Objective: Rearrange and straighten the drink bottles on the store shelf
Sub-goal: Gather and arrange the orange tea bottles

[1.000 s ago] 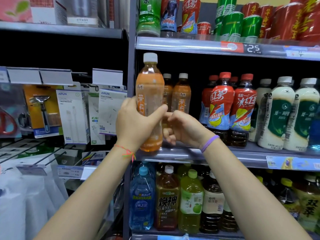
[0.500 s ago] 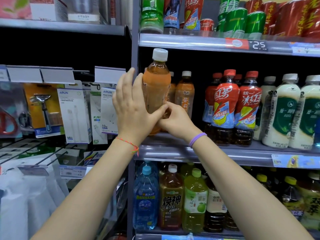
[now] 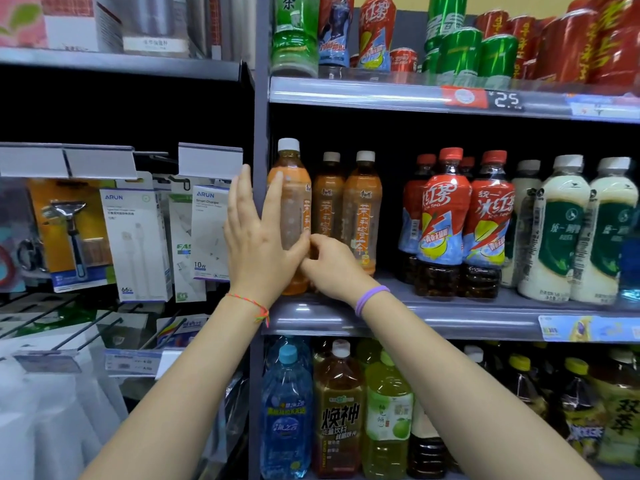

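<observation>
Both my hands met at the orange tea bottle (image 3: 290, 216) standing on the shelf (image 3: 450, 318): left hand (image 3: 258, 237) flat, fingers straight against it; right hand (image 3: 330, 265) pinching its label.

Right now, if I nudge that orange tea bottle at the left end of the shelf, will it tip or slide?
The orange tea bottle looks tall and narrow, so a high push could probably tip it. It appears nearly full, likely heavy enough to slide if pushed low. Its smooth plastic may feel slippery under the left hand.
</observation>
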`<state>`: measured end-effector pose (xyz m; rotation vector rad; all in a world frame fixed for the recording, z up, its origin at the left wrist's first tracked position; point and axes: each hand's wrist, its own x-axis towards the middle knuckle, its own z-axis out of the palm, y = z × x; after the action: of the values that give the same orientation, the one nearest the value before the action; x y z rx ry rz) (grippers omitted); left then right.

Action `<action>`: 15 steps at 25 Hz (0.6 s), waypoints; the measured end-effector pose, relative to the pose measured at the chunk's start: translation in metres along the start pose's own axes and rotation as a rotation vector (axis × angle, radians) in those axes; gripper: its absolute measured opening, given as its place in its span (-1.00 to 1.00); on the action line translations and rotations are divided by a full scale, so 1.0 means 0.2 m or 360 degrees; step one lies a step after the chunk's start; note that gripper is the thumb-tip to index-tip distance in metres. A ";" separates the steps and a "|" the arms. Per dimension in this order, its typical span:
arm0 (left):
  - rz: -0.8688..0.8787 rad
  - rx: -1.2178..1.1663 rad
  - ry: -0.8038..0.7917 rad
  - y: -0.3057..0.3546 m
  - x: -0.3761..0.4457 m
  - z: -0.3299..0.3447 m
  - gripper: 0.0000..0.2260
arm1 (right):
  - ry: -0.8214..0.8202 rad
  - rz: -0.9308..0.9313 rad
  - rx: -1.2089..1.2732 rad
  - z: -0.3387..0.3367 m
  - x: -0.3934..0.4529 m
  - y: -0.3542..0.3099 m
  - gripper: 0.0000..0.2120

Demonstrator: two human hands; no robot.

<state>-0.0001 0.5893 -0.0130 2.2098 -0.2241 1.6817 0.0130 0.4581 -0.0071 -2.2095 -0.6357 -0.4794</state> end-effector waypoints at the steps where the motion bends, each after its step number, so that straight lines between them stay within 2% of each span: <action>1: 0.0012 -0.0001 0.0005 0.00 0.00 0.01 -0.28 | 0.0017 -0.0001 -0.0015 0.01 0.01 0.00 -0.69; 3: 0.0021 -0.0004 0.0012 0.00 0.00 0.01 -0.31 | 0.0019 0.0006 -0.0044 0.01 0.01 -0.01 -0.69; 7: -0.0005 -0.0017 -0.0013 0.01 -0.03 0.02 -0.33 | -0.0308 0.0060 0.0052 -0.12 -0.03 0.00 -0.73; 8: -0.0016 -0.0012 0.0004 0.01 -0.04 0.01 -0.34 | -0.0178 0.0051 0.0038 -0.17 -0.04 0.00 -0.72; 10: 0.0028 0.0094 0.0091 0.05 -0.05 0.00 -0.39 | 0.0468 0.0035 -0.0162 -0.27 -0.04 0.01 -0.68; 11: 0.0113 0.0175 0.0154 0.08 -0.06 -0.01 -0.42 | 0.0710 0.0068 -0.0256 -0.29 -0.04 0.01 -0.62; 12: 0.0229 0.0227 0.0215 0.12 -0.07 0.00 -0.46 | 0.0796 0.0131 -0.0314 -0.30 -0.02 0.01 -0.54; 15: 0.0471 0.0173 0.0275 0.24 -0.13 0.02 -0.59 | 0.0574 0.0420 -0.0365 -0.27 0.06 0.08 -0.30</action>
<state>-0.0196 0.5406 -0.0295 2.1763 -0.4428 2.0753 0.0260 0.4113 0.0233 -2.2940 -0.0990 -0.8186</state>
